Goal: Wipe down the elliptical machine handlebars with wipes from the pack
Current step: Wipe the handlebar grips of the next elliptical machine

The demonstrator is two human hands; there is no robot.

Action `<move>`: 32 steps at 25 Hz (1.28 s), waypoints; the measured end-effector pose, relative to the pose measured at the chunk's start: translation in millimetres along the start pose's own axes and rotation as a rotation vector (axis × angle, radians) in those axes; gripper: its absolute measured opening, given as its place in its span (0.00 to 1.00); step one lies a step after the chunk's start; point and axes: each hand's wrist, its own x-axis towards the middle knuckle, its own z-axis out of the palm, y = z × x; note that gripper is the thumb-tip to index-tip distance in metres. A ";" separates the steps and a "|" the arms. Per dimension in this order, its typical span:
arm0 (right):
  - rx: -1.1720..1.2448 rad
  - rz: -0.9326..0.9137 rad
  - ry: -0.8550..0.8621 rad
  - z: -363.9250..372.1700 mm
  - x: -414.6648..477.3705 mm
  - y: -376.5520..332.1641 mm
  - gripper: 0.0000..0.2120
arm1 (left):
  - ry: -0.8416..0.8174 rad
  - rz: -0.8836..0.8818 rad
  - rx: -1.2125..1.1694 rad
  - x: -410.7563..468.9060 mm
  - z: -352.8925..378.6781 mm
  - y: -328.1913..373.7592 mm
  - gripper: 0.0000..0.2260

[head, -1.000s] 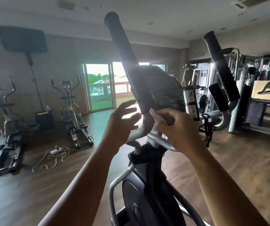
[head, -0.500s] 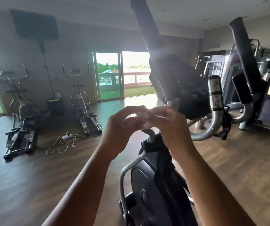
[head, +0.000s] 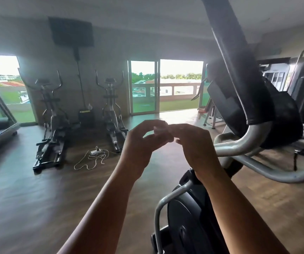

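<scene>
Left hand (head: 140, 143), right hand (head: 197, 150): pinching my wipe (head: 158, 129).
I should unfold it flat before wiping the handlebar (head: 225, 37).

Bare left grip (head: 138, 143), bare right grip (head: 198, 146), two long slim bare forearms (head: 101, 208)

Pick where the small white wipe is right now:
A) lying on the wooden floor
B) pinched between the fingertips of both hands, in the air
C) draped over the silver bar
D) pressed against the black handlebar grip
B: the wipe shows between the fingertips of the left hand and the right hand, held up in front of the person and clear of the handlebar.
</scene>
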 end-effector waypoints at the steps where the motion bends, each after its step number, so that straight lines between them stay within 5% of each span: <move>1: -0.082 -0.072 -0.005 4.7 8.4 6.1 0.15 | -0.001 0.011 0.025 10.3 -4.8 -5.2 0.14; 17: -0.577 -0.077 0.299 12.9 149.6 88.6 0.04 | -0.157 0.101 -0.010 200.5 -6.7 -100.4 0.06; 32: -1.319 0.139 0.738 33.2 199.3 80.1 0.06 | -0.718 0.088 -0.503 335.8 58.7 -168.1 0.08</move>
